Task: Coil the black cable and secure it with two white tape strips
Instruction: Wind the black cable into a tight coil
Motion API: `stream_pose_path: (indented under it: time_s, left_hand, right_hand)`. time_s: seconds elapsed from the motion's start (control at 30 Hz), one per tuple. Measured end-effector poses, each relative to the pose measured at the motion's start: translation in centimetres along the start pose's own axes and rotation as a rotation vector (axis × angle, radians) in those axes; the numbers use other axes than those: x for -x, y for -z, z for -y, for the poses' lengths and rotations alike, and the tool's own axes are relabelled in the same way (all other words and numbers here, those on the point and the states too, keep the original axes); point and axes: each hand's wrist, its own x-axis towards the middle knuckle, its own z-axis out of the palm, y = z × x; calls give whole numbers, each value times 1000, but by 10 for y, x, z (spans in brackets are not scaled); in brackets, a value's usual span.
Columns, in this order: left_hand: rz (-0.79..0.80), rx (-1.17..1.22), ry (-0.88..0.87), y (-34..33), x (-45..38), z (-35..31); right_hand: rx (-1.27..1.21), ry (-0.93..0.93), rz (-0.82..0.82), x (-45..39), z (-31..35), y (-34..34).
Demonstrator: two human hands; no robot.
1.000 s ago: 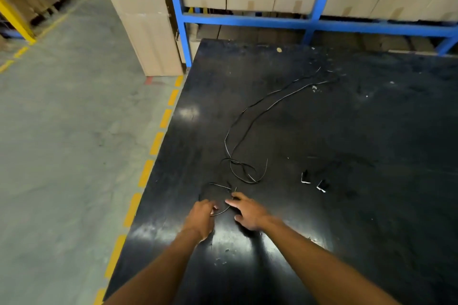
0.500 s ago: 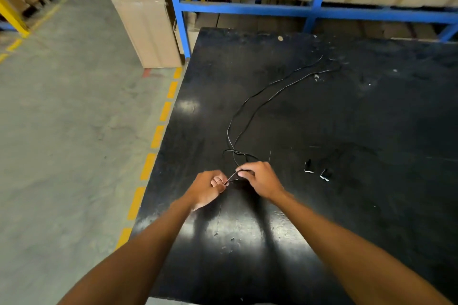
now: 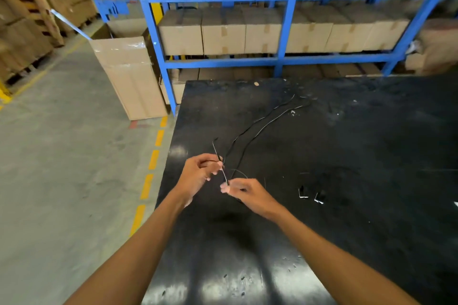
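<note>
A thin black cable [image 3: 257, 122] runs in two long strands across the black table [image 3: 371, 156] from the far middle toward me. My left hand [image 3: 200, 172] pinches the cable near its end, and a short stub sticks up above the fingers. My right hand [image 3: 244, 192] pinches the same cable just below and to the right, lifted above the table. A small loop arcs between the hands. Two white tape strips [image 3: 311, 195] lie on the table to the right of my right hand.
A blue rack [image 3: 285, 59] with cardboard boxes stands behind the table. A tall cardboard box [image 3: 128, 77] leans at the rack's left post. The table's left edge drops to a concrete floor with a dashed yellow line [image 3: 148, 181]. Wooden pallets are stacked at far left.
Both hands have lifted off the table with the cable end and drawn a little apart. The tangle near the hands has been pulled up. The camera has tilted upward.
</note>
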Motion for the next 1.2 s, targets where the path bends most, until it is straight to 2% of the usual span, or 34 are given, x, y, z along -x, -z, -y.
stream_pose_path:
  time_s: [0.17, 0.33, 0.5, 0.67, 0.87, 1.03, 1.2]
  left_hand:
    - [41, 242, 11, 4, -1, -29]
    - [65, 414, -36, 16, -2, -63]
    - [233, 270, -72, 27, 10, -99]
    - [276, 144, -77, 33, 19, -113]
    - [215, -211, -158, 29, 28, -104]
    - [-56, -258, -287, 20, 14, -93]
    - [-235, -110, -344, 19, 5, -102]
  right_hand:
    - [3, 100, -13, 1, 17, -10]
    - [31, 8, 56, 1, 18, -2]
    - [1, -130, 140, 2, 37, 17]
    - [-19, -151, 38, -8, 66, 37]
    - [-255, -95, -64, -25, 127, 49]
    - [-175, 58, -14, -23, 179, 39]
    - [8, 207, 33, -16, 193, 20]
